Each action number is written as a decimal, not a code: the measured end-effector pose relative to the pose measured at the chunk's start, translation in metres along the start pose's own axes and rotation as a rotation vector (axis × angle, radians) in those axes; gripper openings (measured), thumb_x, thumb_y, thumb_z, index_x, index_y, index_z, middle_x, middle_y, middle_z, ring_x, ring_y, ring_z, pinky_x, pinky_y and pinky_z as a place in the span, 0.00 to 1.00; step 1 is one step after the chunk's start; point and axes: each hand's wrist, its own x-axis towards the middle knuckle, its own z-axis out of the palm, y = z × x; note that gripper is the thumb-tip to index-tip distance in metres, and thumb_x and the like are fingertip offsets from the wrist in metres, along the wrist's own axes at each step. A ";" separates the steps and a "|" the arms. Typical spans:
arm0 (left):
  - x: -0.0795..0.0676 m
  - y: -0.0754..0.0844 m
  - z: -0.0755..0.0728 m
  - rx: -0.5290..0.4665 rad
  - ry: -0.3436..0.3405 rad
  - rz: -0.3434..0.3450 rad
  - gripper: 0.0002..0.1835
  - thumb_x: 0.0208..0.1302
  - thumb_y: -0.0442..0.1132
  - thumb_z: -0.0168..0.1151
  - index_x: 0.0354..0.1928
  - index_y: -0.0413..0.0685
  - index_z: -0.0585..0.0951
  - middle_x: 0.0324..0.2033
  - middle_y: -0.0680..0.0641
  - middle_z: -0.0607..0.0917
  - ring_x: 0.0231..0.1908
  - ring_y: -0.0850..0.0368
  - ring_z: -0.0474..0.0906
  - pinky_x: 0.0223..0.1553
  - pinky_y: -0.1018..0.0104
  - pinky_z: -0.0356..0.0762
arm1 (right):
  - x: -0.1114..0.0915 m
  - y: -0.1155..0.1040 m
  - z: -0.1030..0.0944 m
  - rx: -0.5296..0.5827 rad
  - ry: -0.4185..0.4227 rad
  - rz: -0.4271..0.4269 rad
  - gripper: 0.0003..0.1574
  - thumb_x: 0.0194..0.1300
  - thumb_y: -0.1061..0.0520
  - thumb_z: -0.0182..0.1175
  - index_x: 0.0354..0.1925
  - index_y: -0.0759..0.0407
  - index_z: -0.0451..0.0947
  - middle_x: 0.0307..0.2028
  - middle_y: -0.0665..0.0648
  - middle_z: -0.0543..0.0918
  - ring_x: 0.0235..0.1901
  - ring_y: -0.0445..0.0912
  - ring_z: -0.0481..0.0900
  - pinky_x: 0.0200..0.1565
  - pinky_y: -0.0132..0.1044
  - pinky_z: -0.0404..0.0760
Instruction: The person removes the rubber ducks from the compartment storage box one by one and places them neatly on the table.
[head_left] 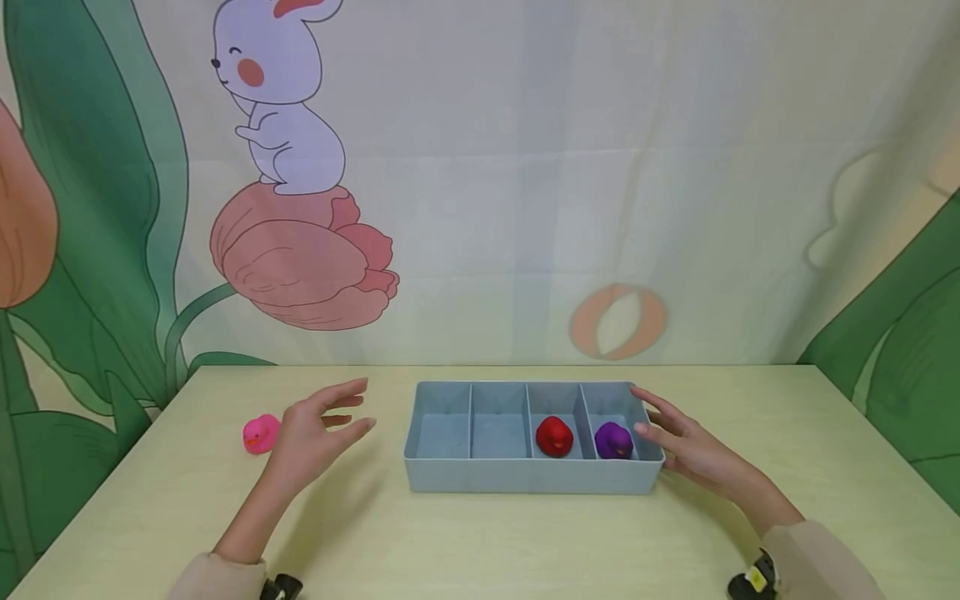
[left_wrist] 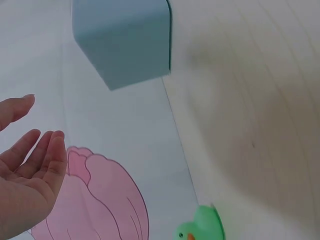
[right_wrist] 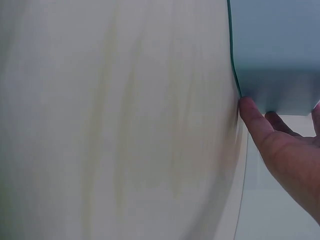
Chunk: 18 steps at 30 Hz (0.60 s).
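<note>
A pale blue divided box (head_left: 528, 477) stands on the table with its compartments in a row. In the rightmost compartment sits a purple toy duck (head_left: 613, 441), and beside it, one compartment left, a red toy duck (head_left: 555, 437). My right hand (head_left: 701, 454) touches the box's right end with extended fingers, some at the rim and some lower on the wall. My left hand (head_left: 311, 437) hovers left of the box, fingers loosely bent, holding nothing. Behind its wrist side, a pink toy duck (head_left: 260, 434) is on the table. A green toy duck (left_wrist: 202, 227) shows only in the left wrist view.
The light wooden table (head_left: 525, 546) meets a printed cloth backdrop (head_left: 465, 208) at its far edge. Two compartments on the box's left side hold nothing visible. Both wrists carry black devices (head_left: 753, 579) near the beige sleeves.
</note>
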 end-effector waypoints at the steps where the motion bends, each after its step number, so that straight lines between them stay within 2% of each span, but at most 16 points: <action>1: 0.001 0.001 0.003 -0.010 -0.002 0.007 0.26 0.52 0.33 0.66 0.56 0.39 0.74 0.51 0.40 0.78 0.48 0.46 0.76 0.47 0.53 0.76 | 0.000 0.000 0.000 0.000 -0.001 -0.001 0.41 0.69 0.50 0.47 0.71 0.48 0.37 0.68 0.70 0.30 0.65 0.69 0.38 0.57 0.62 0.60; 7: 0.003 0.010 0.019 -0.067 -0.012 0.052 0.26 0.50 0.32 0.67 0.55 0.39 0.75 0.50 0.41 0.79 0.47 0.47 0.77 0.46 0.53 0.76 | 0.001 0.001 0.000 0.004 -0.006 -0.004 0.41 0.69 0.51 0.47 0.71 0.48 0.37 0.68 0.69 0.30 0.65 0.69 0.37 0.57 0.63 0.59; 18: 0.009 0.025 0.051 -0.217 -0.058 0.146 0.25 0.49 0.29 0.67 0.53 0.40 0.77 0.46 0.43 0.81 0.45 0.50 0.77 0.44 0.61 0.78 | 0.000 0.001 -0.001 -0.003 -0.013 -0.023 0.41 0.70 0.51 0.46 0.71 0.48 0.36 0.68 0.70 0.30 0.65 0.70 0.37 0.56 0.63 0.60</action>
